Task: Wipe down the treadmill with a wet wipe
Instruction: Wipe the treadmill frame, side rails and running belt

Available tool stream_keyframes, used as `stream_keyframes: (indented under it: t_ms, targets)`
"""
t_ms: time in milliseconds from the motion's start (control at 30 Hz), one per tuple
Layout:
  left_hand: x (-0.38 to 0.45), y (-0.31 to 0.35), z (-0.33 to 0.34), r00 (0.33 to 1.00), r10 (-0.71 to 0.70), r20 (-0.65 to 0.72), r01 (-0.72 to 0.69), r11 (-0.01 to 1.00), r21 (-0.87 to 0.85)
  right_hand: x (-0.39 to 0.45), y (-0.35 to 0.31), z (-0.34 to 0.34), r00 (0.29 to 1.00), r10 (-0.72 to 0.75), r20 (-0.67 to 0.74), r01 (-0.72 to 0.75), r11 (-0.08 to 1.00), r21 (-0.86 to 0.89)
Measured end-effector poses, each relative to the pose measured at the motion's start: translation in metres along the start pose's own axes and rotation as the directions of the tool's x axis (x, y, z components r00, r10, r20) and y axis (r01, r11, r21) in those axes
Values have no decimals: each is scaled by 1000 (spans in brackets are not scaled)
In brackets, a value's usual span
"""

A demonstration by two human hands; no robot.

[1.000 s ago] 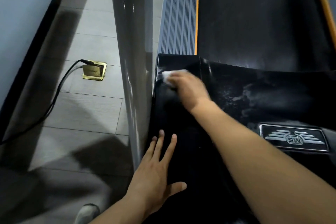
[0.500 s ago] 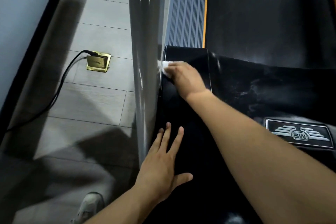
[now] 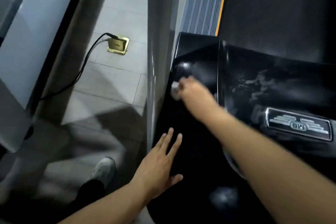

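The treadmill's glossy black motor cover fills the right half of the view, with smeared wet streaks on it and a silver winged badge. My right hand, blurred by motion, grips a crumpled white wet wipe and presses it on the cover's left edge, right beside the grey upright post. My left hand lies flat with straight fingers on the near part of the black cover. Beyond the cover runs the dark belt.
A ribbed grey side rail with an orange stripe runs along the belt's left side. On the tiled floor to the left sit a brass floor socket and a black cable. My white shoe stands near the post's base.
My right hand has slid the wipe back toward me along the cover's left edge. The left hand stays flat in the same place. The camera has shifted slightly.
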State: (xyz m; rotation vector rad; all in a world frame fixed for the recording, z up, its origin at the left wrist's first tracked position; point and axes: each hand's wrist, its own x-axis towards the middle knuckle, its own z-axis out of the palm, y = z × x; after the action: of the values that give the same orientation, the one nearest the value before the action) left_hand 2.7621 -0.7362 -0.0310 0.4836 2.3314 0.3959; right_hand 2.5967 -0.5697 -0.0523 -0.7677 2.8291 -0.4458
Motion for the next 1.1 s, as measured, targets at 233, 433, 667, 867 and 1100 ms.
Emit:
stream_keyframes:
  t_ms: [233, 433, 667, 867, 1100]
  targets:
    - [1, 1, 8, 997, 8, 74, -17, 994, 111, 29, 43, -16, 928, 354, -117, -367, 923, -115]
    - [9, -38, -11, 963, 175, 205, -225, 941, 253, -37, -45, 34, 972, 209, -104, -219, 971, -99]
    - [11, -63, -33, 905, 318, 281, -395, 873, 286, -6, 31, -3, 671, 640, -375, -732, 651, -200]
    - [27, -90, -28, 878, 389, 280, -479, 740, 472, -34, -101, 72, 814, 481, -325, -549, 819, -164]
    - [32, -90, -68, 919, 385, 82, -322, 615, 719, -82, -49, 42, 542, 639, -546, -800, 591, -103]
